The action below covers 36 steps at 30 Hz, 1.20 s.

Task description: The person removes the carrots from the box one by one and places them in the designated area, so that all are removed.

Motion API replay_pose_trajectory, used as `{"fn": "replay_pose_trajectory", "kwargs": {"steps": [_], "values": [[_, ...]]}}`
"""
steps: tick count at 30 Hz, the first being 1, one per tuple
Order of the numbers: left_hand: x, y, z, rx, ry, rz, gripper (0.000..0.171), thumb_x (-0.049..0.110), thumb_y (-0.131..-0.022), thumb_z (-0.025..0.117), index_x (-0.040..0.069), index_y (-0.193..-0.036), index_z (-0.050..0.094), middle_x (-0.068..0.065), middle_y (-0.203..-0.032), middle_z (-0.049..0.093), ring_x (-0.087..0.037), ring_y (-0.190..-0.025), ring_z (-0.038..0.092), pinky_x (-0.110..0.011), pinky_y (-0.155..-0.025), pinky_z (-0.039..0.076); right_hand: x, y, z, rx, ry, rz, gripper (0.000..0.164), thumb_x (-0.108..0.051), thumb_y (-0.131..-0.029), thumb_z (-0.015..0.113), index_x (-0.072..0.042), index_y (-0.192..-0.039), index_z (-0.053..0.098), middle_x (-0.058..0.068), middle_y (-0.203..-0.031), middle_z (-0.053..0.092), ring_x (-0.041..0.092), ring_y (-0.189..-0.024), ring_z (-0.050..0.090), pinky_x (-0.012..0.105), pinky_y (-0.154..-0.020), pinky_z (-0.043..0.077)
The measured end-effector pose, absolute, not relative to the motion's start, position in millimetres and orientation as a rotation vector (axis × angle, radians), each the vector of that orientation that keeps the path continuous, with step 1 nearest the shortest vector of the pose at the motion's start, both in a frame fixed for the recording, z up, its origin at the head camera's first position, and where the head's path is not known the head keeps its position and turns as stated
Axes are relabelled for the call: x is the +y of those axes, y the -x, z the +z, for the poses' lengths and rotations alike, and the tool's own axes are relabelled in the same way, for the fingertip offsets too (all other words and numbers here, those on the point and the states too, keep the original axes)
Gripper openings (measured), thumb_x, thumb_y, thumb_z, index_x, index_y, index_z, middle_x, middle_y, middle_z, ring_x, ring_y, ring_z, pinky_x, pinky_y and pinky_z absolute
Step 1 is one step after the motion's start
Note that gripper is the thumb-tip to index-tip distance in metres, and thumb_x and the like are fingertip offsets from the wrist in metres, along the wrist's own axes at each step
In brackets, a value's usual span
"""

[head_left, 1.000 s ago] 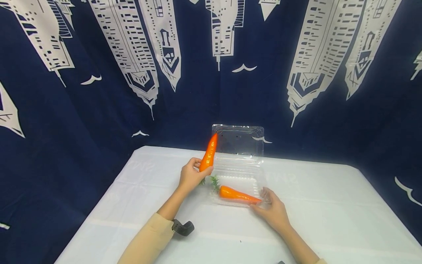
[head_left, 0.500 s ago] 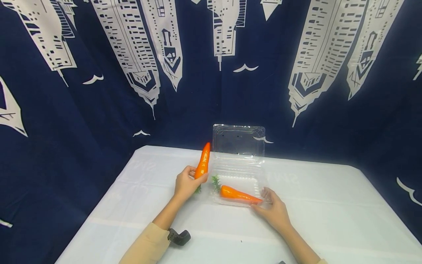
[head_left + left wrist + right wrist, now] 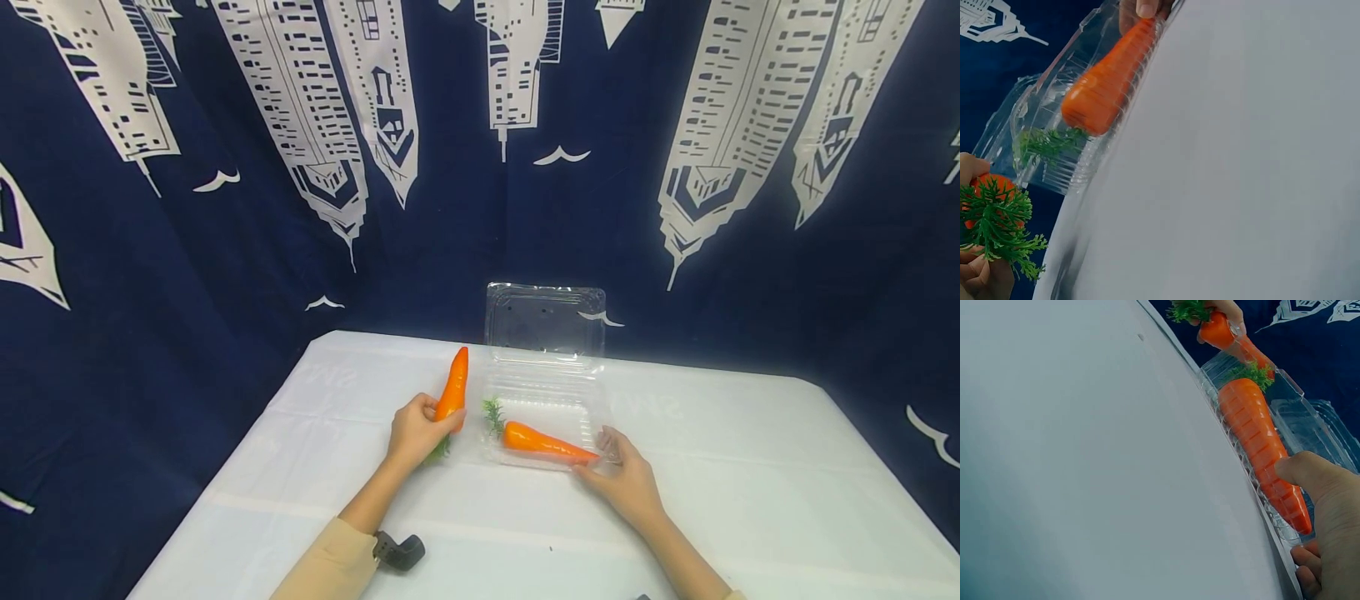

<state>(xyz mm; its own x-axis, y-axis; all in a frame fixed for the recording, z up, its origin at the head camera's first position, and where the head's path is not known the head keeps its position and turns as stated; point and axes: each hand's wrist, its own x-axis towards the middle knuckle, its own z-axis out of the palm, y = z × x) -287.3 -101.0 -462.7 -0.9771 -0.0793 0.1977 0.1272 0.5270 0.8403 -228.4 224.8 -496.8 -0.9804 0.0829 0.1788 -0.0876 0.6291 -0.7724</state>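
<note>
My left hand [image 3: 415,434] grips an orange carrot [image 3: 453,388] near its leafy end, tip pointing up and away, just left of a clear plastic clamshell box [image 3: 551,392]. In the left wrist view, the green leaves [image 3: 997,219] stick out of that hand. A second carrot [image 3: 546,442] lies inside the box along its near side, leaves to the left and tip to the right. My right hand [image 3: 622,481] holds the box's near right corner between thumb and fingers. In the right wrist view, the thumb [image 3: 1297,469] lies over the box wall in front of the carrot.
The box's lid [image 3: 545,321] stands raised at the back. A white cloth covers the table [image 3: 675,517], and a dark blue curtain [image 3: 450,233] with a white city print hangs behind it. A dark wrist device [image 3: 400,552] sits at the left sleeve.
My left hand has moved left and toward me with its carrot, lowering it from beside the lid to left of the box. My right hand stays at the box corner.
</note>
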Motion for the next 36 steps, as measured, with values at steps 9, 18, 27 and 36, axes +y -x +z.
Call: {"fn": "replay_pose_trajectory", "kwargs": {"steps": [9, 18, 27, 36], "values": [[-106, 285, -469, -2.626, 0.028, -1.335, 0.041, 0.042, -0.074, 0.079, 0.006, -0.083, 0.061, 0.000, -0.063, 0.060, -0.014, -0.052, 0.053, -0.027, -0.046, 0.044, 224, 227, -496, -2.655, -0.012, 1.264, 0.086, -0.035, -0.076, 0.083, 0.004, -0.141, 0.041, 0.024, -0.136, 0.052, 0.043, -0.127, 0.044, 0.057, -0.106, 0.033], [-109, 285, -474, -2.664, 0.015, -1.298, 0.041, 0.041, -0.075, 0.079, 0.006, -0.080, 0.058, -0.001, -0.059, 0.056, -0.014, -0.049, 0.050, -0.026, -0.044, 0.041, 225, 228, -497, -2.635, -0.031, 1.266, 0.085, -0.034, -0.077, 0.083, 0.004, -0.140, 0.042, 0.022, -0.134, 0.054, 0.041, -0.125, 0.047, 0.056, -0.105, 0.035], [-110, 287, -474, -2.717, 0.025, -1.207, 0.040, 0.040, -0.075, 0.078, 0.007, -0.076, 0.056, -0.002, -0.061, 0.055, -0.015, -0.051, 0.050, -0.026, -0.044, 0.040, 224, 229, -498, -2.624, -0.036, 1.256, 0.083, -0.032, -0.076, 0.084, 0.004, -0.138, 0.044, 0.021, -0.132, 0.056, 0.040, -0.123, 0.049, 0.055, -0.103, 0.037], [-110, 285, -473, -2.750, 0.064, -1.135, 0.038, 0.037, -0.076, 0.078, 0.007, -0.074, 0.055, -0.002, -0.061, 0.055, -0.017, -0.053, 0.050, -0.027, -0.046, 0.041, 224, 228, -498, -2.632, -0.035, 1.257, 0.082, -0.034, -0.076, 0.083, 0.004, -0.138, 0.044, 0.021, -0.131, 0.057, 0.039, -0.121, 0.050, 0.055, -0.101, 0.039]]}}
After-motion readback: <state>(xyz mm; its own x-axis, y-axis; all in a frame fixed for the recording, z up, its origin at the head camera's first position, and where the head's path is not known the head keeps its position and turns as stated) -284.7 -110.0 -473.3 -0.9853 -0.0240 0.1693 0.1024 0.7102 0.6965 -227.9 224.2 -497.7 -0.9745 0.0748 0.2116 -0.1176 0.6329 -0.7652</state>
